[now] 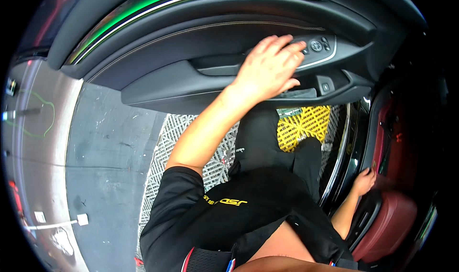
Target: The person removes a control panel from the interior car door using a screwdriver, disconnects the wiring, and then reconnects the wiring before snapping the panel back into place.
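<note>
My left hand (270,66) lies over the switch panel (325,52) on the armrest of a black car door (158,81), fingers apart and slightly bent, fingertips at the switches near the round control (316,46). Some switches are hidden under it. Below the panel is the inner pull with a small button (326,86). My right hand (365,179) is low at the right, fingers curled on the edge trim of the door opening (377,145), beside a dark red seat (392,224).
My legs (256,138) stand over white floor grating (158,162) with a yellow section (306,121). Grey flooring (110,167) spreads to the left, with a white stand or cable (57,224) at the lower left. The door sill (342,152) runs along my right side.
</note>
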Tool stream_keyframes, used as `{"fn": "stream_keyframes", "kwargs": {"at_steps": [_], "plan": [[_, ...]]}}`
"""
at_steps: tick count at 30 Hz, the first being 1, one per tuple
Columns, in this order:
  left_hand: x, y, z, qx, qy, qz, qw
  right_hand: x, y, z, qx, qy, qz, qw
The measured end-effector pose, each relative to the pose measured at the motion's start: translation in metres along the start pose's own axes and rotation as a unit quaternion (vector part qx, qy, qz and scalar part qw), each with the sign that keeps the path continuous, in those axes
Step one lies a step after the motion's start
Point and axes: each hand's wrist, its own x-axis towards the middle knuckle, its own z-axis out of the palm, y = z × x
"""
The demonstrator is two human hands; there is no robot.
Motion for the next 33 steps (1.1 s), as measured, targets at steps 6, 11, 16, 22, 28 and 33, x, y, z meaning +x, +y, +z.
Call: {"fn": "stream_keyframes", "kwargs": {"at_steps": [6,11,16,22,28,33], "plan": [[-0.01,0.011,0.001,-0.027,0.113,0.014,0.993,0.002,0.007,0.002,-0.009,-0.015,0.023,1.0],[-0.075,0.05,0.037,-0.163,0.214,-0.01,0.963,-0.002,-0.011,-0.009,0.008,-0.02,0.014,1.0],[-0.203,0.092,0.121,-0.297,0.038,-0.351,0.887,0.006,-0.016,-0.016,0.005,-0.005,0.016,1.0],[-0.391,0.017,0.15,-0.431,0.328,-0.759,0.36,0.008,-0.002,0.001,0.012,0.022,0.004,1.0],[-0.392,-0.065,0.06,-0.441,0.485,-0.694,0.299,0.005,0.002,0.003,0.022,0.028,-0.003,0.999],[-0.378,-0.068,0.029,-0.233,0.602,-0.726,0.235,0.0,-0.012,-0.008,0.025,0.008,0.026,0.999]]}}
